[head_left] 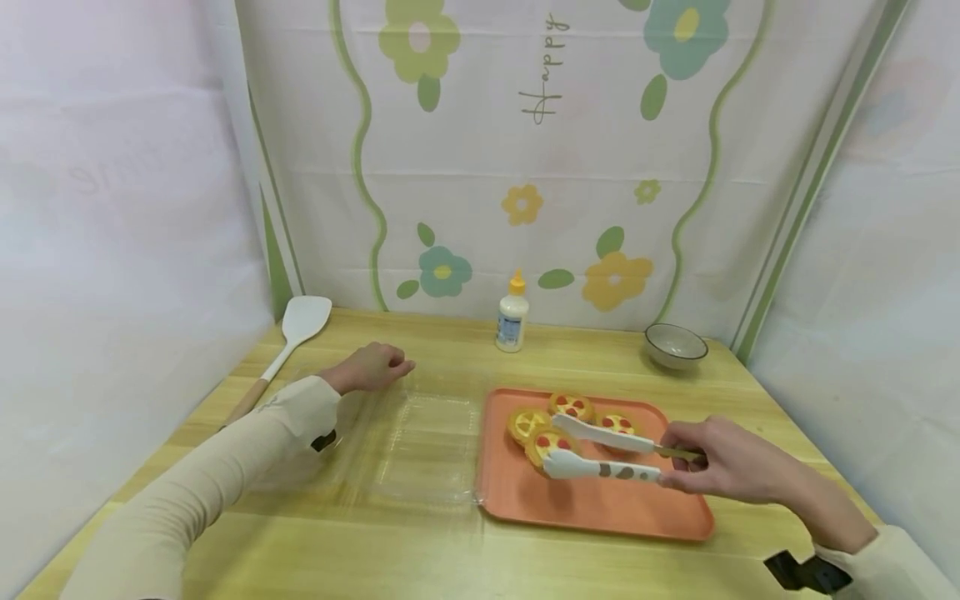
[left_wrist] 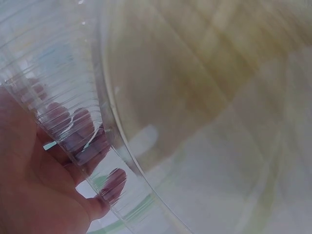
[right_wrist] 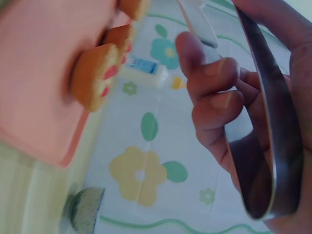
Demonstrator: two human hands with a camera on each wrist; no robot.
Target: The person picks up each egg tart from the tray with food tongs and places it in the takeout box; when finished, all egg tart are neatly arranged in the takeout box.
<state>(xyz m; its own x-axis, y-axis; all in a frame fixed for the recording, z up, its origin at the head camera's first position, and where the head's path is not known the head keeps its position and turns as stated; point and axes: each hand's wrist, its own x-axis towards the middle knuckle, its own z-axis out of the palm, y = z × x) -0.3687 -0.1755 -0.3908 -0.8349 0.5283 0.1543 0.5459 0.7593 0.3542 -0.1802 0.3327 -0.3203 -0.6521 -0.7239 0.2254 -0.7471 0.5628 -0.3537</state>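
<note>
My right hand point(head_left: 731, 458) grips metal-handled tongs point(head_left: 615, 433) with white heads; in the right wrist view the fingers curl around the bent metal band point(right_wrist: 273, 161). The spread heads reach over several small egg tarts point(head_left: 528, 423) with red and yellow toppings, grouped on an orange tray point(head_left: 637, 512). The front tart point(head_left: 543, 450) shows between the two tips. On the left, my left hand point(head_left: 371, 367) holds a clear plastic box point(head_left: 427, 450) at its back left part. Through the ribbed plastic wall point(left_wrist: 87, 97), the left wrist view shows its fingers point(left_wrist: 83, 122).
A white spatula point(head_left: 303, 321) with a wooden handle lies along the left side. Toward the back stand a glue-like bottle point(head_left: 511, 321) with a yellow cap and a small grey bowl point(head_left: 675, 346). Printed cloth point(head_left: 465, 150) encloses the table on three sides.
</note>
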